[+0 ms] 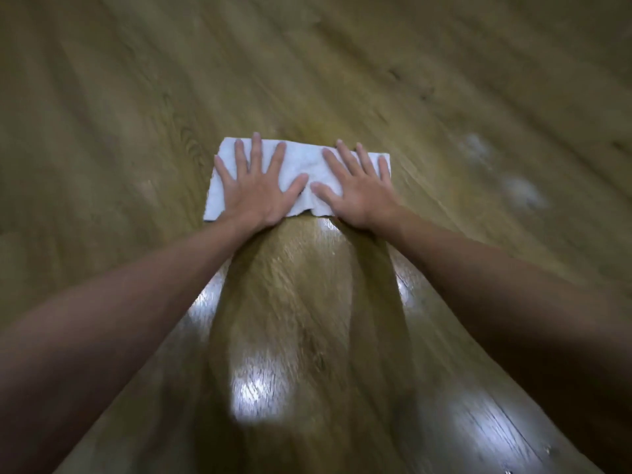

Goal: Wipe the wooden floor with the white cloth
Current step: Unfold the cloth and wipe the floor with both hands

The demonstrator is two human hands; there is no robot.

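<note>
Both hands lie flat on the white cloth [301, 176], fingers straight and spread wide, neither curled round anything: the left hand [254, 186] presses the cloth's left half and the right hand [359, 189] its right half, thumbs nearly meeting over the middle. So the cloth sits directly under the 2 palms, spread on the wooden floor [136, 97], with its long axis running crosswise, from one hand to the other. A little of the cloth shows beyond the left hand's outer edge and beyond its fingertips; the right hand's little finger reaches almost to the cloth's right border.

The 2 hands look about equally far out, arms stretched forward, so neither has a clear lead. The boards run obliquely away from the hands, and the stretch of floor back toward the person, between the forearms, shines with bright reflections, which may be wetness. Out to the right of the right hand, well apart, lie 2 pale smudges [496, 172]; a push that way would probably bring the cloth's short right edge to them first.

No brand, label or writing can be read anywhere; the floor is blurred
</note>
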